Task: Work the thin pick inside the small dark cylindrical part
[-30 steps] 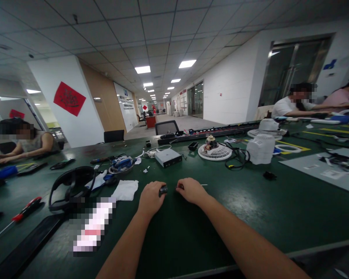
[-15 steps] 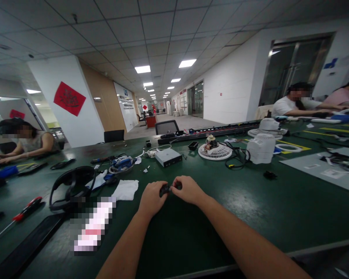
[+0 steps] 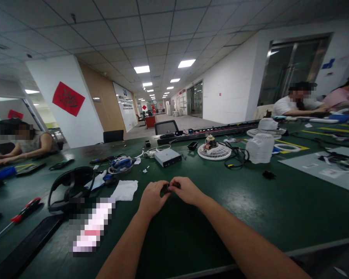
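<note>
My left hand is closed around a small black part, held above the green table. My right hand meets it from the other side, its thumb and fingers pinched at the part's right end. Fingers cover most of the part, so its kind cannot be made out. Beyond my hands lies a grey optical disc drive. A crumpled white cloth is left of my left hand.
To the left are a black headset and a red-and-black screwdriver. A round white fan grille with a motor, a white housing and black cables stand at the back right. Other people sit at both far sides.
My right fingertips have moved slightly left, closer to my left fingers, and less of the black part shows between them. The view has shifted a little.
</note>
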`<state>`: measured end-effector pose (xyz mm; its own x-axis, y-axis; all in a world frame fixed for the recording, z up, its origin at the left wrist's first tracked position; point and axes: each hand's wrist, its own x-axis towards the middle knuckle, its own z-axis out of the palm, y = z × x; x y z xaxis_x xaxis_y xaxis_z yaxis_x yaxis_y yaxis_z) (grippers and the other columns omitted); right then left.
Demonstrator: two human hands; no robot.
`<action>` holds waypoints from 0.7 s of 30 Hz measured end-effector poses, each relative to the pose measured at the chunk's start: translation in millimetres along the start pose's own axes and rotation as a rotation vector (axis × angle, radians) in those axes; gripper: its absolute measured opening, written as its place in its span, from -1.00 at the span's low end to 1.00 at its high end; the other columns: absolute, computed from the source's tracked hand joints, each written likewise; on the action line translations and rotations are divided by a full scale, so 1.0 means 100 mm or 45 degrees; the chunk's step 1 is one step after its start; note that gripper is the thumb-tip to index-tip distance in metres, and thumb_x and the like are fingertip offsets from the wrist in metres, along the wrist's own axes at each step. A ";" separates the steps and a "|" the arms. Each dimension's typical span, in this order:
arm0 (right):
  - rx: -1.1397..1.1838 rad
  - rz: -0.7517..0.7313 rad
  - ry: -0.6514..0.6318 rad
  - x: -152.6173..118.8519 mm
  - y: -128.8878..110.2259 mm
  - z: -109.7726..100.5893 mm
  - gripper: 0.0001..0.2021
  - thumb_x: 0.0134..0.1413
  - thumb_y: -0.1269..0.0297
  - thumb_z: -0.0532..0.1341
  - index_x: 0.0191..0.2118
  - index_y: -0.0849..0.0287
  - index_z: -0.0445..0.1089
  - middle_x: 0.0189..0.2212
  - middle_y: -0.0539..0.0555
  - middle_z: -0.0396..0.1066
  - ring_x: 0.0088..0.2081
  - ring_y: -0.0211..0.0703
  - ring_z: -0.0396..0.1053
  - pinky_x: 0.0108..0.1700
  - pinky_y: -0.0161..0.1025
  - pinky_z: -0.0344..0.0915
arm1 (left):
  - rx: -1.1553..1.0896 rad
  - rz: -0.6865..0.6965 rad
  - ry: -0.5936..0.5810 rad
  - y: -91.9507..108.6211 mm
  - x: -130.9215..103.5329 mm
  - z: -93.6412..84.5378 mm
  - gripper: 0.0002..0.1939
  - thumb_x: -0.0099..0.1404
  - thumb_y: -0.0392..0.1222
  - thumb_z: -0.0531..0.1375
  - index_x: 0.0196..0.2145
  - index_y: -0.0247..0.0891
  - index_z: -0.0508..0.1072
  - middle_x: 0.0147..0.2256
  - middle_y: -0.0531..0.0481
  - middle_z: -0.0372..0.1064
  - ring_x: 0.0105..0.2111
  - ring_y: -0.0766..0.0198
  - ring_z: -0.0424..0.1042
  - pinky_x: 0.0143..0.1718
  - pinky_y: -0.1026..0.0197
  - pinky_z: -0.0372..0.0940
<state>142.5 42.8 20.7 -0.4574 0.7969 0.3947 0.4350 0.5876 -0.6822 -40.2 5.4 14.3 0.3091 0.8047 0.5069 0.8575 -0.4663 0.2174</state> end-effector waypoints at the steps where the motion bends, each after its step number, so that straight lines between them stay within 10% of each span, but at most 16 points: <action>1: 0.005 -0.004 -0.009 0.00 0.00 0.00 -0.95 0.11 0.40 0.28 -0.34 0.17 0.51 -0.45 -0.01 0.47 -0.41 -0.21 0.37 -0.38 -0.29 0.20 | 0.003 0.006 0.005 0.00 0.00 0.00 -0.74 0.26 -0.23 0.26 -0.08 -0.19 0.44 -0.15 -0.05 0.52 -0.17 0.10 0.46 -0.10 0.07 0.30; 21: -0.097 0.144 0.117 0.04 0.08 -0.04 -0.89 -0.12 0.27 0.44 -0.46 0.15 0.55 -0.41 0.02 0.46 -0.34 -0.17 0.38 -0.31 -0.27 0.24 | 0.010 0.094 0.045 -0.04 -0.01 0.02 -0.68 0.18 -0.25 0.36 -0.10 -0.22 0.45 -0.18 -0.04 0.52 -0.21 0.09 0.45 -0.16 0.07 0.30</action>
<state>147.2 51.1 18.6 -0.3310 0.8658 0.3752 0.5388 0.4999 -0.6781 -42.8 7.3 11.6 0.3569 0.7546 0.5506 0.8362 -0.5209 0.1718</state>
